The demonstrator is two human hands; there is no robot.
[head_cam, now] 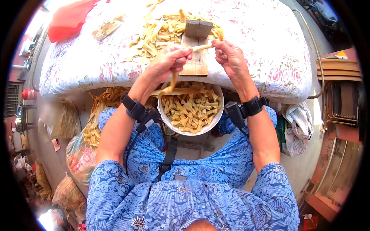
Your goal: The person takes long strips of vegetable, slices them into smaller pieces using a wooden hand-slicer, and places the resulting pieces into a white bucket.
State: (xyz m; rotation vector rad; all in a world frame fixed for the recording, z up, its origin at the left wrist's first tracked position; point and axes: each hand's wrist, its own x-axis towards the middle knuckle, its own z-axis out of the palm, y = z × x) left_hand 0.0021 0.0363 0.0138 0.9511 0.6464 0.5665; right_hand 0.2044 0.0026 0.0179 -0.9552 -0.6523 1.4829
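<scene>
Between my two hands a yellow dried strip (203, 47) is stretched over a wooden board (194, 62) with an upright dark wood block (198, 29). My left hand (176, 59) grips one end, and a loose tail hangs from it over the bowl. Fingertips of my right hand (229, 56) pinch the other end. Below the board, a white bowl (221, 115) holds many short knotted pieces (190, 111) of the same material. More yellow strips and cut pieces (156, 40) lie heaped on the floral cloth (260, 52), left of and behind the board.
A plastic bag (79, 161) with long dried strips (95, 124) stands left of my legs. A red bag (68, 21) and a clear bag (108, 27) lie on the cloth's far left. White bags (297, 127) are at the right, near a bent metal rail (316, 55).
</scene>
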